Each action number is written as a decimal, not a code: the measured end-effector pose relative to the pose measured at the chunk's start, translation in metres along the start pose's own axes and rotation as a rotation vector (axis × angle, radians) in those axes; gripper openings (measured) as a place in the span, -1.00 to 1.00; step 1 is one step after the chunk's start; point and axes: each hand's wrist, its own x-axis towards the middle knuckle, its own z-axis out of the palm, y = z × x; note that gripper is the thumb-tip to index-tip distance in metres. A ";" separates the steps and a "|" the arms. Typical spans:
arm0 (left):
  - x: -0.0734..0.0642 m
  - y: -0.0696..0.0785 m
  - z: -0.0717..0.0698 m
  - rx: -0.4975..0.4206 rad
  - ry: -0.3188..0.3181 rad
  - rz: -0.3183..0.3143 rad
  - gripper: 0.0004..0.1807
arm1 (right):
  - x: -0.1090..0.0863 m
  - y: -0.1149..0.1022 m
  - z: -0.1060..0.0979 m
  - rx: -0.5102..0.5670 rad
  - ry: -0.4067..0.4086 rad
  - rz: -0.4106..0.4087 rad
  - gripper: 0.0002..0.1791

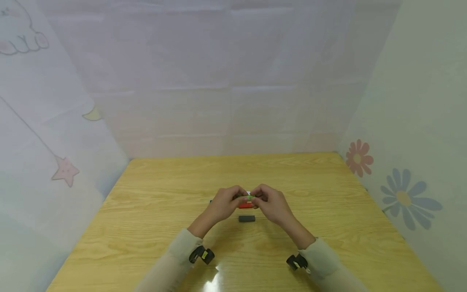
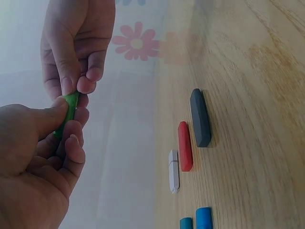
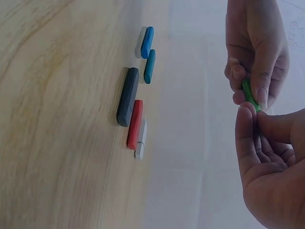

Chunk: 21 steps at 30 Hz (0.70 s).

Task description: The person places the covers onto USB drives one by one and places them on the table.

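Note:
Between both hands, raised above the table, is a green stick of what looks like modelling clay (image 2: 71, 106). My left hand (image 1: 222, 204) pinches one end between thumb and fingers. At the other end, my right hand (image 1: 273, 205) pinches it the same way, with the fingertips of both hands close together. The fingers cover much of the stick (image 3: 247, 89). On the table below lie a dark grey stick (image 2: 200, 118), a red stick (image 2: 185, 147) and a white stick (image 2: 174, 171) with a line across it, side by side.
A blue stick (image 3: 148, 43) and a teal stick (image 3: 150, 67) lie on the wooden table (image 1: 164, 182), left of the others. Pale printed walls (image 1: 226, 121) enclose the table's back and both sides. A small camera sits on each wrist.

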 end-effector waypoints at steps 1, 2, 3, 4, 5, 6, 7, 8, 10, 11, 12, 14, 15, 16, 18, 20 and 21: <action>0.002 0.000 0.000 0.001 0.006 0.003 -0.82 | 0.001 0.000 0.000 0.009 0.005 0.006 -0.90; 0.003 0.001 0.000 0.003 0.010 0.006 -0.82 | 0.002 0.001 0.001 0.020 0.007 0.014 -0.90; 0.004 0.001 0.000 0.000 0.015 0.010 -0.84 | 0.002 0.001 0.002 0.034 0.010 0.023 -0.91; 0.005 0.000 0.001 -0.011 0.015 0.006 -0.84 | 0.002 0.001 0.002 0.050 0.011 0.028 -0.92; 0.005 -0.001 0.002 -0.031 0.012 -0.002 -0.85 | 0.002 0.002 0.003 0.067 0.011 0.031 -0.92; 0.004 -0.003 0.002 -0.052 0.007 -0.011 -0.86 | 0.001 0.001 0.004 0.083 0.011 0.036 -0.92; 0.003 -0.004 0.003 -0.080 0.001 -0.021 -0.87 | -0.001 0.001 0.005 0.103 0.011 0.041 -0.92; 0.002 -0.004 0.002 -0.108 -0.004 -0.028 -0.88 | -0.002 0.001 0.006 0.120 0.010 0.041 -0.92; 0.000 -0.006 0.002 -0.166 -0.012 -0.046 -0.88 | -0.003 0.001 0.006 0.163 0.004 0.039 -0.89; -0.001 -0.006 0.001 -0.190 -0.016 -0.046 -0.88 | -0.003 0.001 0.006 0.184 -0.001 0.040 -0.88; -0.001 -0.006 -0.001 -0.206 -0.022 -0.044 -0.88 | -0.003 0.001 0.006 0.201 -0.004 0.042 -0.88; 0.000 -0.006 -0.003 -0.207 -0.044 -0.036 -0.86 | -0.002 0.000 0.005 0.231 -0.011 0.049 -0.87; 0.000 -0.006 -0.005 -0.189 -0.059 -0.038 -0.85 | 0.000 0.000 0.005 0.234 -0.015 0.052 -0.86; 0.001 -0.007 -0.007 -0.159 -0.079 -0.038 -0.84 | 0.001 0.001 0.006 0.233 -0.022 0.054 -0.86; 0.002 -0.009 -0.009 -0.092 -0.124 -0.024 -0.80 | 0.003 0.002 0.008 0.212 -0.035 0.059 -0.85; 0.004 -0.011 -0.011 -0.012 -0.163 -0.006 -0.79 | 0.004 0.003 0.010 0.187 -0.055 0.062 -0.84; 0.005 -0.013 -0.012 0.019 -0.180 0.005 -0.79 | 0.005 0.004 0.011 0.178 -0.067 0.066 -0.84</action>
